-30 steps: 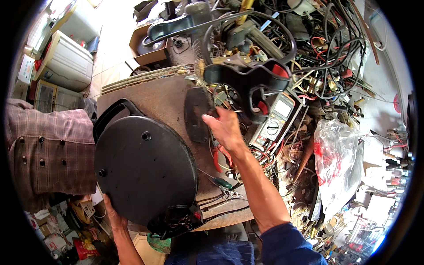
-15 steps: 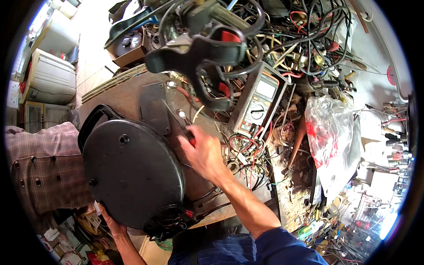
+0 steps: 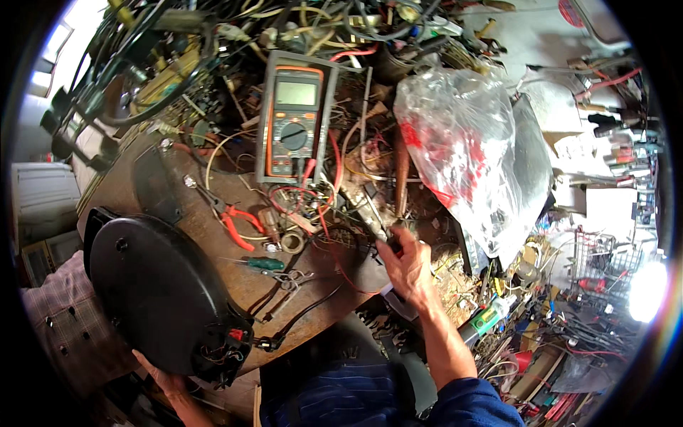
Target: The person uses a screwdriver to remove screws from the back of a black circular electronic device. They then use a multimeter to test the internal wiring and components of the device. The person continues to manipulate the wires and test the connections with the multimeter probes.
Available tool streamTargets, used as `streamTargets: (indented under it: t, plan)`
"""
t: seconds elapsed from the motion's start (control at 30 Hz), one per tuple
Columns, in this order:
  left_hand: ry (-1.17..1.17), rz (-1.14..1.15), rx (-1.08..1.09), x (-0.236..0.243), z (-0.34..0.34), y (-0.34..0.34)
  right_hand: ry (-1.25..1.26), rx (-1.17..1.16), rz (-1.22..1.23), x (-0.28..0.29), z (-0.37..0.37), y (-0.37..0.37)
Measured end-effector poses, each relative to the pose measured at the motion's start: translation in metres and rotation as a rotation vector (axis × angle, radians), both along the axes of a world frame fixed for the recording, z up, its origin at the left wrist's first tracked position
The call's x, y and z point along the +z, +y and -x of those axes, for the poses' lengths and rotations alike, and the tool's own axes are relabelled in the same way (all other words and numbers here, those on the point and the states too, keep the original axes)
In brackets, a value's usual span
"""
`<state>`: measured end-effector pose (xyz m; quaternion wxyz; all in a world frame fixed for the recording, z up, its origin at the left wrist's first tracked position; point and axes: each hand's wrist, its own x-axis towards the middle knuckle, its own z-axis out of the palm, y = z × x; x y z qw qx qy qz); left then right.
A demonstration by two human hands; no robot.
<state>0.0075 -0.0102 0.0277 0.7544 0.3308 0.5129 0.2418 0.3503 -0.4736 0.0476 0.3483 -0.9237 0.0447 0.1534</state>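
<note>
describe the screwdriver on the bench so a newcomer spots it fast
Find the big round black appliance at lower left. Just to its right, below the red-handled pliers, lies the screwdriver. Its dark green handle sets it apart from those pliers.

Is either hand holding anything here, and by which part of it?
The left hand holds the round black appliance at its lower edge. Whether the right hand grips anything cannot be told.
</note>
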Motion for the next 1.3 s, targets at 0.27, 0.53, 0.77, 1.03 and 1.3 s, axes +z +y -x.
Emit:
streamTargets:
  t: [0.27, 0.53, 0.77, 1.03, 1.3]
  plan:
    - [0.292, -0.397, -0.375, 0.029, 0.026, 0.039, -0.378, -0.124, -0.184, 0.069, -0.081, -0.057]
    - [0.625, -1.176, -0.256, 0.099, -0.070, -0.031, -0.352, -0.629, -0.442, 0.079, -0.139, -0.214]
    - [0.373, -1.203, -0.621, 0.095, -0.185, -0.156, -0.365, -0.688, -0.379, 0.097, -0.096, -0.216]
    - [0.112, -1.056, -1.090, 0.067, -0.255, -0.241, -0.314, -0.253, -0.087, 0.072, 0.041, -0.143]
    - [0.101, -1.467, -1.490, 0.029, -0.321, -0.291, -0.508, 0.356, 0.142, -0.042, 0.087, -0.120]
